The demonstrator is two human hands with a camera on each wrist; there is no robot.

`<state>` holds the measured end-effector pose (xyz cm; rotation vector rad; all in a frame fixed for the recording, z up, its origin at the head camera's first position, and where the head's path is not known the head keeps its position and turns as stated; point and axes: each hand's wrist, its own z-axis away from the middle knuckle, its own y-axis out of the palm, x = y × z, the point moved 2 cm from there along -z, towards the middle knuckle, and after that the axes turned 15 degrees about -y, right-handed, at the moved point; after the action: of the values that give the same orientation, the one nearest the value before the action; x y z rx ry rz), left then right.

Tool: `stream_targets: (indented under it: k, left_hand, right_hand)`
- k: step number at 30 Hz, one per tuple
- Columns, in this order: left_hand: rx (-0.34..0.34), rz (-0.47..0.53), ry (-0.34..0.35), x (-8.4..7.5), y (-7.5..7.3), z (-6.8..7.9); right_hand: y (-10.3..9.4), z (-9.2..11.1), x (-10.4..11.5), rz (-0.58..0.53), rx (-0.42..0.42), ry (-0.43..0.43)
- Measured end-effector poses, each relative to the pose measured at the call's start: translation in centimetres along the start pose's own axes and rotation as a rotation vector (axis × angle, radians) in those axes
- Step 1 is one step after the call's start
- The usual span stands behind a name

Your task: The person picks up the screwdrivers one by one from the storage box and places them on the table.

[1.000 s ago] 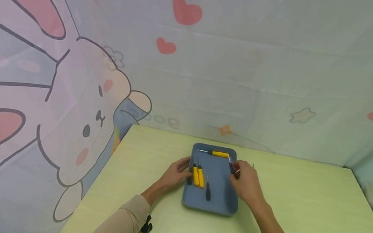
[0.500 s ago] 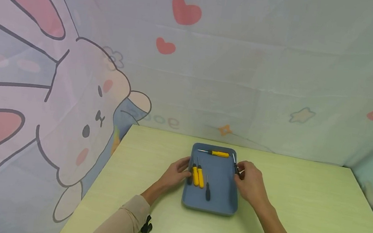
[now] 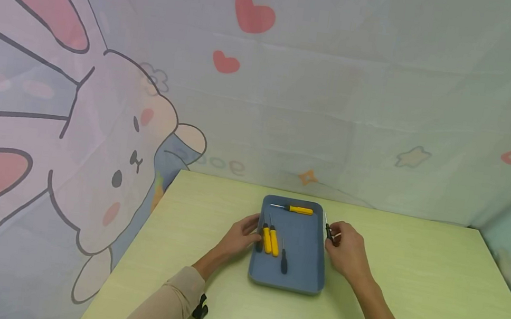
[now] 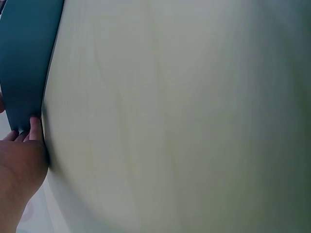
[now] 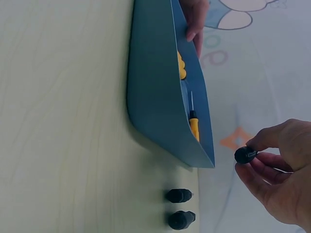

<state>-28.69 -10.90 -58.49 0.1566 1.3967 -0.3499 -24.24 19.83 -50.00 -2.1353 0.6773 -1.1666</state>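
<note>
My left hand [image 3: 238, 239] grips the left wall of the blue tray [image 3: 302, 282], thumb over the rim; in the left wrist view its fingers [image 4: 35, 129] touch the outer wall. My right hand [image 3: 348, 251] pinches a black-handled screwdriver [image 3: 328, 231] just beyond the tray's right rim, shaft pointing away. In the right wrist view the butt of that screwdriver's handle [image 5: 245, 155] shows between thumb and fingers. Inside the tray, a yellow screwdriver [image 3: 300, 210] lies across the far end. Two yellow screwdrivers [image 3: 274, 243] and a dark one [image 3: 260, 242] lie at the left, another dark screwdriver [image 3: 284, 262] near the middle.
Two black-handled tools [image 5: 179, 195] lie side by side on the pale table [image 3: 412, 285], right of the tray; in the head view my right hand hides them. A printed cloth [image 3: 338, 111] hangs behind the table's far edge.
My right hand has moved rightward with the black-handled screwdriver, from over the tray's inside to just past its right rim. The left hand and the tray have stayed in place.
</note>
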Motion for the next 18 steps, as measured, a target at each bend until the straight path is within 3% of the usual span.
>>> stream_targets:
  k: [18]
  left_hand:
    - [0.003,-0.005,0.015,0.1,-0.1,-0.1]
  right_hand:
    - [-0.5,0.3,-1.8,-0.032,0.003,0.085]
